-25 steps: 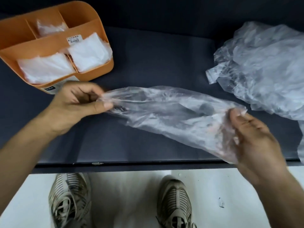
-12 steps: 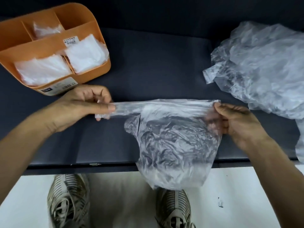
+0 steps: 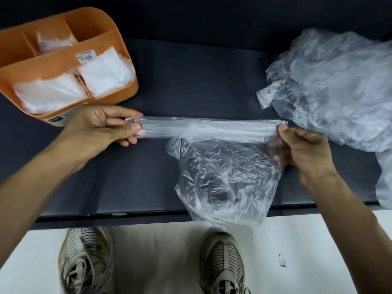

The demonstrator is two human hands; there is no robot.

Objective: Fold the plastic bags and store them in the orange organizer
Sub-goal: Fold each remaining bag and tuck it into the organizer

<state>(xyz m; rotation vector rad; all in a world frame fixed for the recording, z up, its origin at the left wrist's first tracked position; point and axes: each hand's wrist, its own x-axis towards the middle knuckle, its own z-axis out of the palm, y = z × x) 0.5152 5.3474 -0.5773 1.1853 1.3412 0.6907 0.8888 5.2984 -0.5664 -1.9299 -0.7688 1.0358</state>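
A clear plastic bag [image 3: 224, 175] is stretched between my hands above the dark table [image 3: 191, 81]. My left hand [image 3: 101, 128] pinches its left end between thumb and fingers. My right hand [image 3: 303, 149] grips the right end, and the bag's crumpled body hangs down past the table's front edge. The orange organizer [image 3: 129, 90] sits at the far left, just behind my left hand, with folded white bags [image 3: 104, 71] in three of its compartments.
A heap of loose clear bags [image 3: 339, 85] lies at the right of the table and spills over its right front edge. Below the table edge are the white floor and two grey shoes [image 3: 220, 264].
The bag has been pulled taut into a long horizontal strip. My hands have moved further apart, and the bag's body now hangs lower on the right.
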